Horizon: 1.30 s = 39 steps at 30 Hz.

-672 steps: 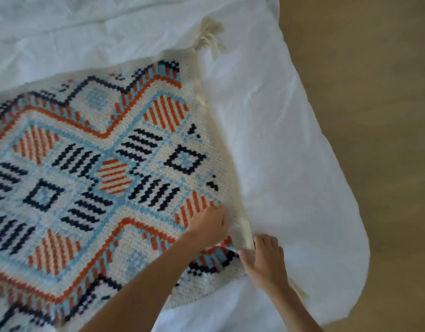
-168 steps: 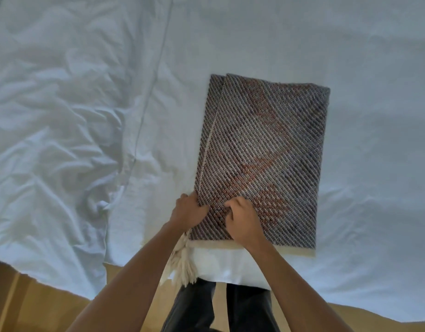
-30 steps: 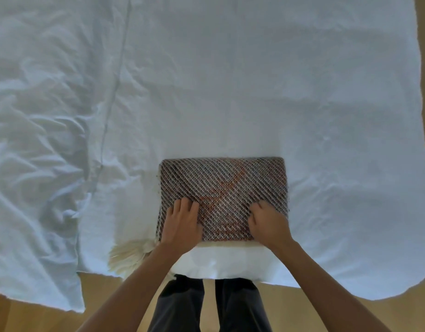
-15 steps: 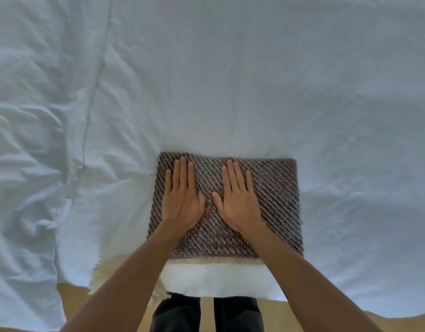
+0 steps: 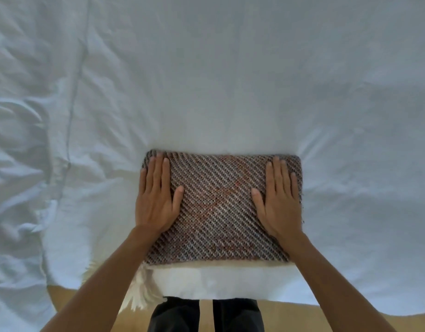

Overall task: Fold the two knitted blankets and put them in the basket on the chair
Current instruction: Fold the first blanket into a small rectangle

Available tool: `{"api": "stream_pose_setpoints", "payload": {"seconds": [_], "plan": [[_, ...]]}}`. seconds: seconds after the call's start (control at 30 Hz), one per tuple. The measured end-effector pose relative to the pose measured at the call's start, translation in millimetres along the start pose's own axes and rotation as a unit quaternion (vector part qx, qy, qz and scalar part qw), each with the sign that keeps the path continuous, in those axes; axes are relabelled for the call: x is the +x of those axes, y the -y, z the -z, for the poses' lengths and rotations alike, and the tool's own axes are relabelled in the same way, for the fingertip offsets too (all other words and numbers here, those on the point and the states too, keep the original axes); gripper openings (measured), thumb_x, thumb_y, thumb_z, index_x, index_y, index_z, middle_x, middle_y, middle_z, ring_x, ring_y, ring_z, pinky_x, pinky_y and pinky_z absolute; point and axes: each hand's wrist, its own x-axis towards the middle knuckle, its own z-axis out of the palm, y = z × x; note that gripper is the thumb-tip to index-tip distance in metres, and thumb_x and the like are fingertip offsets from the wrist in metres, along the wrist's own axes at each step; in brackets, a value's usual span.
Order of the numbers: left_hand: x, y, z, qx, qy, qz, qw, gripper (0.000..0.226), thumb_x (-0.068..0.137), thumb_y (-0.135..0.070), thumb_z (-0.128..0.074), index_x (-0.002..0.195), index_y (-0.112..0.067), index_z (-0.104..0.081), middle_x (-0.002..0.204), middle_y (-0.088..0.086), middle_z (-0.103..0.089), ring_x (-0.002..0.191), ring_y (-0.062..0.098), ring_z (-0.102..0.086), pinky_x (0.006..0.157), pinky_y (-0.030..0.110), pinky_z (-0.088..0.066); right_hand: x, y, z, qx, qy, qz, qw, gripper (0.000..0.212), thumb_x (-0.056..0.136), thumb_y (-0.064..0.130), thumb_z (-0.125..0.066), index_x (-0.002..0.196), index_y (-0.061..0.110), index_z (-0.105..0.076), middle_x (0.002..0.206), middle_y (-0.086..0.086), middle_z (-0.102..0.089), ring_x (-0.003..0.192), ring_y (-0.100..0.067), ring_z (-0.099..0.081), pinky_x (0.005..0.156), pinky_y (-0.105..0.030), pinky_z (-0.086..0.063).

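**Both palms flat on the folded blanket**

The left hand [image 5: 156, 200] lies palm down on the left end of the blanket [image 5: 218, 212], fingers straight and close together, thumb spread toward the middle. It grips nothing. The right hand [image 5: 278, 202] mirrors it on the right end, likewise flat, with straight fingers and the thumb turned inward. The fingertips of both hands reach almost to the far edge of the blanket. A band of knit shows between the two thumbs.

The blanket is folded into a compact rectangle, its long side running left to right. Its face shows diagonal ribs of grey and brown, with a faint orange patch at the centre. It rests on a white sheet [image 5: 230, 80], near the edge closest to the person. A cream tassel [image 5: 142, 293] hangs from its near left corner over that edge. The sheet is creased at left and smoother at right. Below it appear a tan floor [image 5: 326, 317] and dark-clad legs [image 5: 175, 315].
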Motion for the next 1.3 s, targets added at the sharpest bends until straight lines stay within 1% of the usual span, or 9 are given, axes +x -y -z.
{"api": "stream_pose_setpoints", "payload": {"seconds": [0.17, 0.27, 0.37, 0.47, 0.67, 0.77, 1.0, 1.13, 1.3], "plan": [[-16, 11, 3, -0.041, 0.034, 0.031, 0.998, 0.073, 0.094, -0.050, -0.012, 0.149, -0.005, 0.003, 0.158, 0.012, 0.005, 0.146, 0.022, 0.005, 0.119, 0.045, -0.009, -12, -12, 3, -0.008, 0.019, -0.068, 0.997, 0.074, 0.093, 0.055, -0.013, 0.149, 0.008, -0.003, 0.158, -0.010, 0.000, 0.145, -0.021, 0.005, 0.118, -0.044, 0.000], [-12, -6, 17, -0.048, -0.001, 0.062, 0.997, 0.071, 0.094, -0.045, -0.016, 0.149, -0.003, 0.002, 0.158, 0.015, 0.005, 0.146, 0.025, 0.005, 0.118, 0.047, -0.010, -13, 7, 13, 0.007, -0.008, -0.101, 0.995, 0.074, 0.095, 0.052, -0.016, 0.149, 0.003, -0.006, 0.157, -0.015, -0.001, 0.145, -0.026, 0.003, 0.118, -0.047, -0.004], [-33, -48, 19, -0.087, -0.054, -0.005, 0.995, 0.069, 0.096, -0.038, -0.024, 0.149, 0.001, -0.002, 0.158, 0.019, 0.003, 0.146, 0.031, -0.001, 0.119, 0.047, -0.004, -46, 43, 9, 0.041, -0.017, -0.010, 0.999, 0.071, 0.097, 0.045, -0.022, 0.147, -0.003, -0.010, 0.157, -0.019, -0.002, 0.145, -0.031, -0.002, 0.118, -0.047, -0.003], [-72, -84, -14, -0.052, 0.012, -0.120, 0.991, 0.063, 0.098, -0.035, -0.021, 0.148, 0.002, -0.012, 0.157, 0.019, -0.003, 0.145, 0.031, -0.010, 0.117, 0.044, -0.009, -78, 64, -16, 0.029, 0.034, 0.066, 0.997, 0.062, 0.098, 0.039, -0.021, 0.146, 0.000, -0.019, 0.156, -0.018, -0.009, 0.144, -0.031, -0.013, 0.116, -0.047, -0.011], [-79, -54, -32, -0.015, 0.054, -0.134, 0.989, 0.064, 0.098, -0.038, -0.023, 0.148, 0.001, -0.013, 0.157, 0.018, -0.007, 0.146, 0.029, -0.009, 0.118, 0.042, -0.008, -75, 38, -24, 0.000, 0.062, 0.094, 0.994, 0.065, 0.097, 0.043, -0.024, 0.146, 0.000, -0.022, 0.156, -0.017, -0.014, 0.144, -0.029, -0.012, 0.116, -0.047, -0.011], [-108, 1, -25, -0.017, 0.061, -0.119, 0.991, 0.068, 0.098, -0.043, -0.022, 0.149, 0.000, -0.011, 0.158, 0.017, -0.005, 0.145, 0.030, -0.012, 0.119, 0.040, -0.006, -92, -12, -13, -0.017, 0.056, 0.050, 0.997, 0.068, 0.096, 0.046, -0.022, 0.146, 0.000, -0.021, 0.156, -0.017, -0.014, 0.144, -0.029, -0.011, 0.114, -0.051, -0.015], [-105, 1, 1, -0.164, 0.060, 0.070, 0.982, 0.078, 0.095, -0.049, -0.022, 0.148, 0.004, 0.000, 0.156, 0.022, -0.001, 0.145, 0.032, -0.004, 0.117, 0.046, -0.018, -101, -21, 10, 0.070, 0.056, -0.103, 0.991, 0.068, 0.095, 0.045, -0.017, 0.148, 0.002, -0.011, 0.156, -0.018, -0.010, 0.144, -0.030, -0.010, 0.116, -0.050, -0.012], [-79, -20, 14, -0.335, 0.046, 0.249, 0.907, 0.086, 0.088, -0.060, -0.046, 0.150, -0.020, -0.001, 0.145, 0.016, -0.025, 0.132, 0.032, -0.029, 0.106, 0.049, -0.032, -84, -6, 19, 0.189, 0.041, -0.194, 0.962, 0.067, 0.096, 0.041, -0.037, 0.148, 0.005, -0.012, 0.149, -0.019, -0.027, 0.135, -0.035, -0.029, 0.110, -0.050, -0.026], [-50, 4, 22, -0.416, 0.082, 0.362, 0.830, 0.083, 0.074, -0.051, -0.073, 0.133, -0.011, -0.031, 0.129, 0.011, -0.053, 0.114, 0.031, -0.054, 0.097, 0.042, -0.044, -44, -12, 32, 0.366, 0.062, -0.315, 0.873, 0.068, 0.080, 0.037, -0.065, 0.136, 0.011, -0.038, 0.128, -0.013, -0.052, 0.116, -0.031, -0.049, 0.097, -0.043, -0.042]]}}
